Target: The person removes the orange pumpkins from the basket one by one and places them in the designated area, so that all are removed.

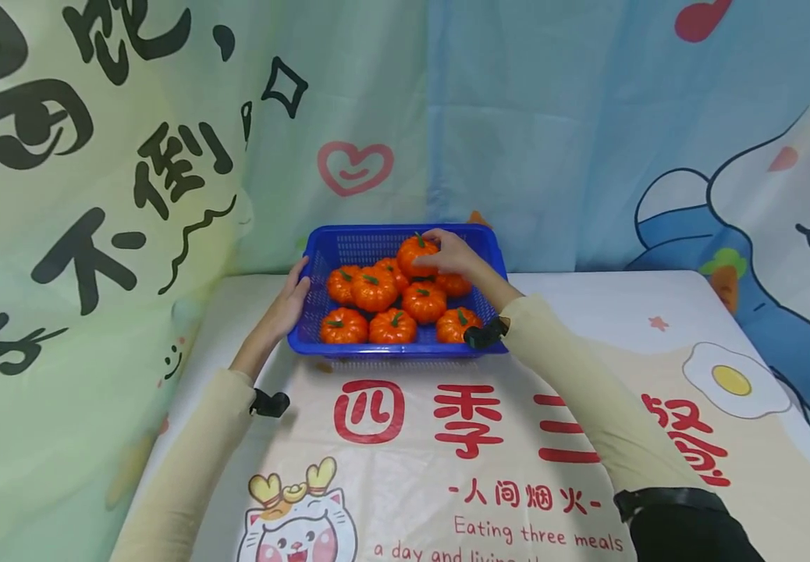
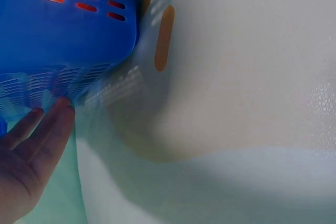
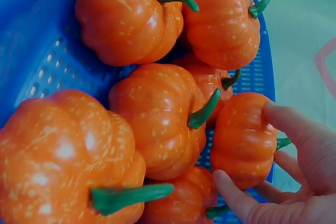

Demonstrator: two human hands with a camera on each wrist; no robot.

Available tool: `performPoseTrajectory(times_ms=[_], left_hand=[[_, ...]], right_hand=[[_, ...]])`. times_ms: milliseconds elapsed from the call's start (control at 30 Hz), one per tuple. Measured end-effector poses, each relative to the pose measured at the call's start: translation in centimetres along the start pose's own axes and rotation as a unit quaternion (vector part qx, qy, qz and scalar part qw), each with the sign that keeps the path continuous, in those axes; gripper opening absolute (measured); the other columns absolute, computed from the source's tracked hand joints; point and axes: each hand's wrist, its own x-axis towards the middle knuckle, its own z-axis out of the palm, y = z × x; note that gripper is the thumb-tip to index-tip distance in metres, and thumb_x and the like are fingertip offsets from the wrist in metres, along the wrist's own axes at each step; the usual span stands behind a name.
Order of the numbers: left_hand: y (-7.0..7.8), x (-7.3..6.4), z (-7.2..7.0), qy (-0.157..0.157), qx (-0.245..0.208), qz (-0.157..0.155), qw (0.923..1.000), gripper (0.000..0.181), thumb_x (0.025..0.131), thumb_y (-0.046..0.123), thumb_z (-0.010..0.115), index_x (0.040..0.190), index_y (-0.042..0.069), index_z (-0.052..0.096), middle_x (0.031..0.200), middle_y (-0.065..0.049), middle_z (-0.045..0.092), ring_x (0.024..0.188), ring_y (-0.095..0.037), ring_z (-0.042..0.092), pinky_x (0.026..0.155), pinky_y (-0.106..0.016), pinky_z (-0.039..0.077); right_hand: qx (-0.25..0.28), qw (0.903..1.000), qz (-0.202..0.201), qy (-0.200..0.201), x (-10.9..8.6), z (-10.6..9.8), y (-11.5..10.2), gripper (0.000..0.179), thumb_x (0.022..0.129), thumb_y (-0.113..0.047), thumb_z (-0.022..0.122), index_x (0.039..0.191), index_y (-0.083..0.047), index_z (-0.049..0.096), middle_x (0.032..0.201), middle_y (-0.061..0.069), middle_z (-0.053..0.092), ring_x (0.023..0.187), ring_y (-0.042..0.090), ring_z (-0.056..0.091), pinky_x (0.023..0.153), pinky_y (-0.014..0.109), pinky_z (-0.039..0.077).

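Observation:
A blue plastic basket (image 1: 391, 350) with slotted walls holds several small orange pumpkins (image 1: 374, 290) with green stems. Over the back part of the basket, my right hand (image 1: 456, 255) grips one pumpkin (image 1: 413, 256) between thumb and fingers. The right wrist view shows that pumpkin (image 3: 242, 137) between the fingertips, above or against its neighbours; whether it is lifted clear is hard to tell. My left hand (image 1: 287, 307) rests against the basket's left side. Its fairly straight fingers (image 2: 50, 135) touch the outside of the wall in the left wrist view.
The basket stands at the back of a table covered with a printed cloth (image 1: 531, 359), close to a hanging printed curtain (image 1: 517, 156). Black straps with small dark devices (image 1: 269, 403) are on both wrists.

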Motion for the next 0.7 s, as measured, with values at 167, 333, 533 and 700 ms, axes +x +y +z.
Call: performPoseTrajectory(times_ms=[167, 333, 533, 700], left_hand=[[1.8, -0.8, -0.2, -0.012, -0.020, -0.016, 0.9996, 0.055, 0.106, 0.021, 0.022, 0.157, 0.012, 0.003, 0.163, -0.021, 0.006, 0.149, -0.042, 0.009, 0.120, -0.058, 0.006], [3.2, -1.5, -0.3, -0.012, -0.014, -0.017, 0.9997, 0.055, 0.106, 0.019, 0.022, 0.157, 0.008, 0.004, 0.162, -0.022, 0.006, 0.150, -0.041, 0.010, 0.121, -0.057, 0.008], [2.7, -1.2, -0.4, -0.009, -0.015, -0.020, 0.9997, 0.055, 0.106, 0.019, 0.023, 0.157, 0.009, 0.004, 0.163, -0.021, 0.007, 0.149, -0.042, 0.011, 0.120, -0.058, 0.008], [0.3, -0.2, -0.3, 0.000, -0.010, -0.011, 0.9999, 0.056, 0.106, 0.027, 0.022, 0.158, 0.017, 0.004, 0.163, -0.018, 0.006, 0.150, -0.041, 0.009, 0.120, -0.059, 0.006]], right_hand=[[-0.036, 0.9993, -0.006, 0.002, 0.5, 0.3, -0.1, 0.072, 0.089, -0.029, 0.068, 0.148, -0.008, 0.035, 0.153, 0.016, 0.037, 0.136, 0.033, 0.041, 0.110, 0.046, 0.039], [-0.056, 0.9983, -0.013, 0.004, 0.7, 0.4, -0.1, 0.075, 0.088, -0.032, 0.069, 0.149, -0.009, 0.034, 0.154, 0.016, 0.036, 0.141, 0.033, 0.035, 0.116, 0.048, 0.031], [-0.047, 0.9987, -0.018, 0.005, 1.0, 0.5, 0.1, 0.076, 0.087, -0.033, 0.070, 0.150, -0.010, 0.034, 0.155, 0.015, 0.035, 0.142, 0.033, 0.035, 0.116, 0.047, 0.031], [-0.029, 0.9995, -0.014, 0.003, 1.2, 0.8, 0.2, 0.077, 0.087, -0.033, 0.070, 0.151, -0.011, 0.032, 0.156, 0.014, 0.033, 0.142, 0.032, 0.034, 0.112, 0.047, 0.037]])
